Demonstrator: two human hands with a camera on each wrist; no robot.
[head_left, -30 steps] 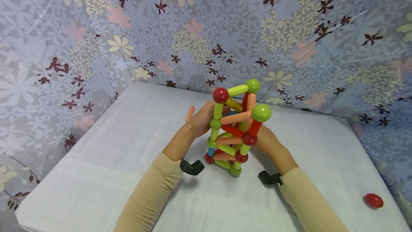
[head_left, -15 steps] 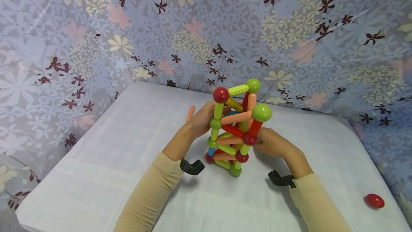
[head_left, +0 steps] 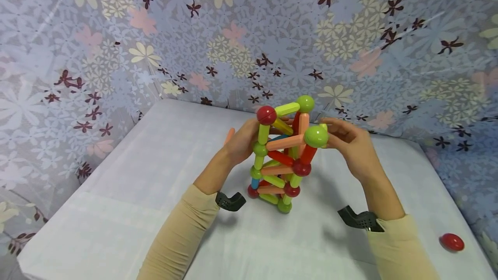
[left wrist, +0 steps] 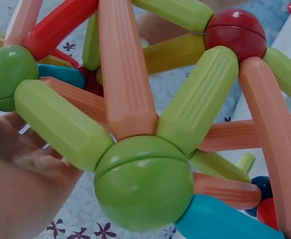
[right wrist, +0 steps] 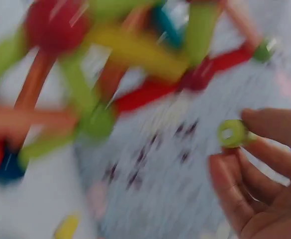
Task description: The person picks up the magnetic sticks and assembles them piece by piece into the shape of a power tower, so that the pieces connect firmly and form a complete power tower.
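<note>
A tower of magnetic rods and balls (head_left: 277, 170) in green, red, peach, yellow and blue stands on the white table. From the left, my left hand (head_left: 242, 142) grips its upper part, fingers reaching behind the rods. The left wrist view shows that palm beside a green ball (left wrist: 144, 183) and its rods; some fingertips are hidden. My right hand (head_left: 352, 144) is raised beside the tower's upper right. It pinches a short yellow-green magnetic rod (right wrist: 232, 133) between thumb and fingers, seen end-on and apart from the tower in the right wrist view. The green top ball partly covers this rod in the head view.
A loose peach rod (head_left: 230, 135) lies on the table (head_left: 128, 176) just left of my left hand. Near the right edge rests a red ball (head_left: 452, 242). A flower-patterned cloth (head_left: 241, 25) rises behind the table.
My right hand has come out from behind the tower's lower right side and risen to its upper right, a yellow-green rod now showing in its fingers. Left hand and tower have hardly moved.
</note>
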